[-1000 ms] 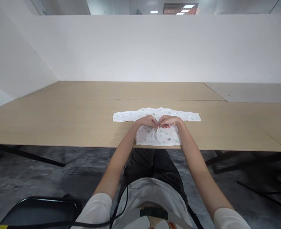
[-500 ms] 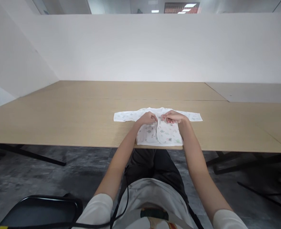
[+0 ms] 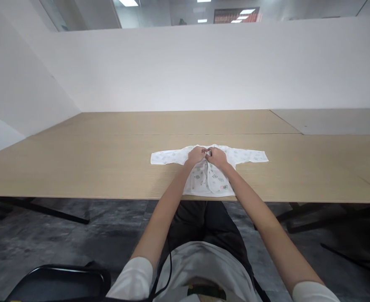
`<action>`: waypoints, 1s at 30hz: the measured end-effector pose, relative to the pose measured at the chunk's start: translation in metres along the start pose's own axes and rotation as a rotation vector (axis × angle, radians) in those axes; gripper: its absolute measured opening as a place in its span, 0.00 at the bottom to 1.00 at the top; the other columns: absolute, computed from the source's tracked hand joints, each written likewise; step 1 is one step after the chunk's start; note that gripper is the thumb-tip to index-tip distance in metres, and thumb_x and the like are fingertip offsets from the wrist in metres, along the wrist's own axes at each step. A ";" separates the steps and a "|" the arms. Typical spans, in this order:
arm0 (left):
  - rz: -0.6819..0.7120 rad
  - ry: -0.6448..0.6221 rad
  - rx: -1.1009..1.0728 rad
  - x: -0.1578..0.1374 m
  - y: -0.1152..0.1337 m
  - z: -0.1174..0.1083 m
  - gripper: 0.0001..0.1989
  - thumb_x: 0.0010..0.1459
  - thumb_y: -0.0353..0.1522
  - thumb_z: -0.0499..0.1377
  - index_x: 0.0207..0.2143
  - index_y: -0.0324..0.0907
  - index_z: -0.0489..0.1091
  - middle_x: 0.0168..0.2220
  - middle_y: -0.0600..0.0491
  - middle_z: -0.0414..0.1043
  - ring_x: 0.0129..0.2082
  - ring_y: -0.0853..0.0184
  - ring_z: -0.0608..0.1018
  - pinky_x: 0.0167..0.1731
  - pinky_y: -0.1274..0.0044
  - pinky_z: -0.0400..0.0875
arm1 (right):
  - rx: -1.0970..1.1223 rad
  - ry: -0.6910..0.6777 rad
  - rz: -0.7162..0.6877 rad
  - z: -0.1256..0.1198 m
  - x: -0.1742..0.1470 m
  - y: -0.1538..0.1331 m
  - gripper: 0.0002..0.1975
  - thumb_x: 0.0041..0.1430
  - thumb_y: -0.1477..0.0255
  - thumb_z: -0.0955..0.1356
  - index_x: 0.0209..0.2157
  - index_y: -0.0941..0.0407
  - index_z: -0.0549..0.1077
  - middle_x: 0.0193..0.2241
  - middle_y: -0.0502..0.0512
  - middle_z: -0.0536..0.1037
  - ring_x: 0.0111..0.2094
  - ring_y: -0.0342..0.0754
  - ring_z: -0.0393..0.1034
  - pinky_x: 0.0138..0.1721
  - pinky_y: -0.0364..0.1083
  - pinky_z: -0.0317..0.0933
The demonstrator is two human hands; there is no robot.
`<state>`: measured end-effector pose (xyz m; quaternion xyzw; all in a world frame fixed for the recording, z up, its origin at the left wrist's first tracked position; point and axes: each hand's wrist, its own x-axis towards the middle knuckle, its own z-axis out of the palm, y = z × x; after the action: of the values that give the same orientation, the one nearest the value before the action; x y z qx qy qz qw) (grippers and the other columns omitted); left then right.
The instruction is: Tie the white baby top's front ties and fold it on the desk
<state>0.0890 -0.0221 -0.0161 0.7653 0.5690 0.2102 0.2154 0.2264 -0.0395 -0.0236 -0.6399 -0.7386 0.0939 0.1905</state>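
A small white baby shirt [image 3: 214,181] with a scattered print lies on the table, its sleeves spread out to both sides. Its front panels overlap down the middle, and the hem is close to the table's near edge. My left hand [image 3: 197,154] is closed in a pinch on the front opening just below the neckline. Right beside it, fingertips almost meeting, my right hand [image 3: 216,157] pinches the same front edge. Whatever small fastening sits between the fingers is too small to make out.
The wood-toned table [image 3: 109,167] stretches to both sides and back to a white partition [image 3: 178,67]. A grey panel [image 3: 335,121] is at the far right. A black chair [image 3: 62,281] stands at lower left, beside my legs.
My right hand has moved left from the shirt's right panel and now pinches at the centre beside my left hand. The shirt's front is drawn up slightly. The view has tilted up a little.
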 end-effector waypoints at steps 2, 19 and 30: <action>-0.009 0.027 0.030 -0.003 0.003 0.002 0.16 0.57 0.31 0.51 0.43 0.45 0.76 0.44 0.50 0.76 0.44 0.64 0.75 0.45 0.76 0.66 | 0.023 0.009 0.017 0.000 0.001 0.001 0.16 0.56 0.72 0.64 0.46 0.57 0.74 0.42 0.61 0.75 0.44 0.53 0.68 0.42 0.45 0.59; 0.093 0.147 -0.326 -0.001 -0.012 0.015 0.10 0.56 0.34 0.57 0.38 0.40 0.75 0.39 0.51 0.78 0.39 0.69 0.78 0.42 0.79 0.69 | 0.746 -0.015 0.221 -0.006 0.008 0.023 0.16 0.47 0.72 0.67 0.40 0.58 0.73 0.30 0.52 0.77 0.20 0.39 0.63 0.22 0.40 0.60; 0.106 0.174 -0.406 0.000 -0.009 0.016 0.07 0.55 0.31 0.58 0.35 0.41 0.76 0.37 0.52 0.79 0.38 0.68 0.79 0.42 0.79 0.70 | 1.059 0.076 0.187 -0.007 0.006 0.017 0.07 0.43 0.81 0.67 0.29 0.59 0.73 0.19 0.48 0.73 0.19 0.39 0.67 0.24 0.38 0.64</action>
<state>0.0905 -0.0209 -0.0342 0.7141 0.4904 0.3967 0.3036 0.2437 -0.0313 -0.0228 -0.5223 -0.5224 0.4469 0.5045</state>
